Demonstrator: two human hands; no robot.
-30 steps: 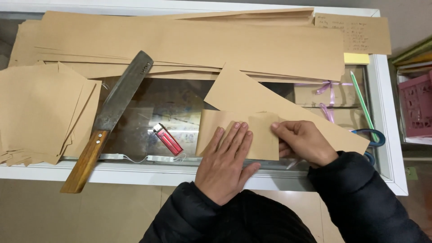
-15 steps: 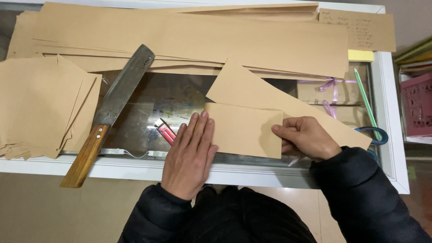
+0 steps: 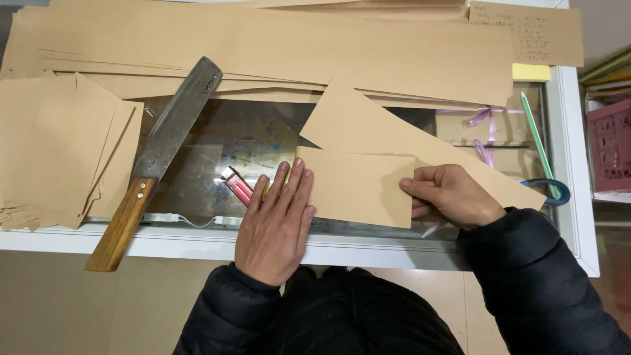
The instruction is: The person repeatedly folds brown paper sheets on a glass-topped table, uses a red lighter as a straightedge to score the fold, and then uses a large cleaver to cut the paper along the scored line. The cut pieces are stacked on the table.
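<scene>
Paper stacks sit furthest left: a loose pile of cut brown sheets fanned at the corners. Just right of it lies a big knife with a wooden handle hanging past the edge of the tabletop, blade pointing up and away. Near my left hand is a small red lighter on the glass, its end hidden under my fingers.

My left hand lies flat, fingers straight and together, holding nothing; the fingertips press down on the left edge of the folded brown paper. As I judge it, this is the creasing step: 1 hand flattens the fold while the other steadies the far end. The next move, I think, calls for firm, even pressure along that left edge, without letting the sheet skew.

That folded paper is a plain kraft rectangle, smooth and clean-edged, lying on the glass in front of me, overlapping a longer slanted strip of the same paper.

My right hand pinches the paper's right edge, thumb on top and fingers curled under it.

Further right are a green pencil, blue-handled scissors and a pink crate off the tabletop.
</scene>
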